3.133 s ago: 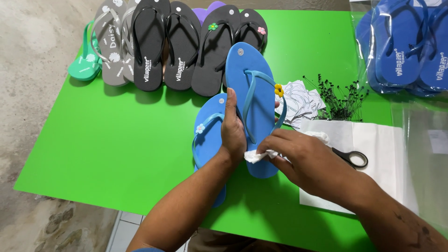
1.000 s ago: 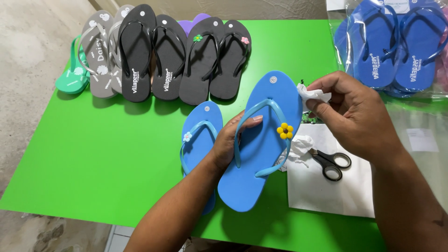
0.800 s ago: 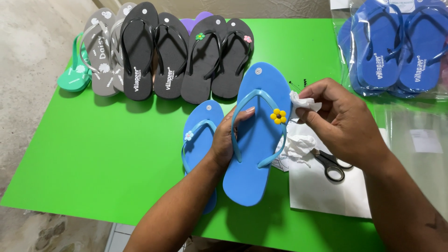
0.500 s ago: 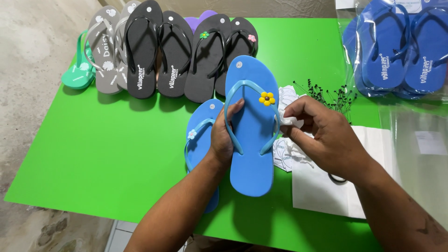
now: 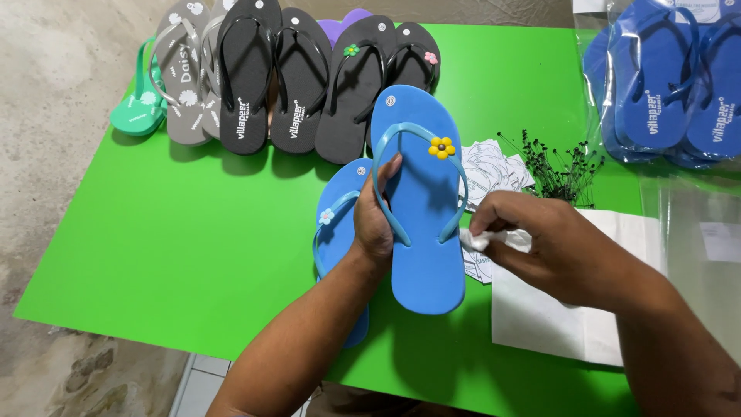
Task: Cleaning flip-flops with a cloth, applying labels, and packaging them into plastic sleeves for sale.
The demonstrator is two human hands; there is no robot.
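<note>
My left hand (image 5: 373,224) grips a light blue flip-flop (image 5: 423,224) by its strap, thumb hooked under it, sole facing up. A yellow flower charm (image 5: 441,147) sits on the strap's right side. My right hand (image 5: 540,247) pinches a small white cloth or paper wad (image 5: 488,239) against the flip-flop's right edge. A second light blue flip-flop (image 5: 340,224) with a small pale flower lies on the green table (image 5: 193,232) under my left hand.
A row of black, grey and mint flip-flops (image 5: 255,77) lines the table's far edge. Bagged dark blue flip-flops (image 5: 664,85) lie at the far right. White paper tags (image 5: 494,166), black plastic fasteners (image 5: 559,166) and a white sheet (image 5: 556,316) are on the right.
The held flip-flop turned from tilted to pointing straight away and moved left. My right hand came down from above the scissors to the flip-flop's right edge, now covering them.
</note>
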